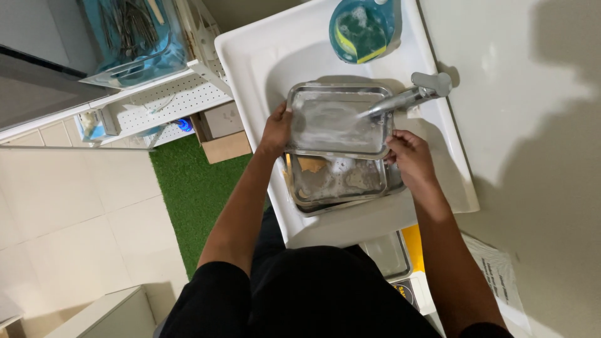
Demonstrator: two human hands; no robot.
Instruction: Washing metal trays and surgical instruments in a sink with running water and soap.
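A steel rectangular tray (335, 119) is held level over a white sink (263, 62), under the metal tap (407, 97), and water runs onto it. My left hand (275, 128) grips the tray's left edge. My right hand (408, 155) grips its right front corner. Below it in the basin lies a second steel tray (338, 184) holding soapy water and what looks like a sponge.
A blue bowl (365, 28) with a yellow-green sponge sits at the sink's back rim. A white perforated shelf (163, 103) with a blue-lined tray of metal tools stands at the left. Below lie a cardboard box (222, 134), green turf mat (194, 188) and papers (501, 281).
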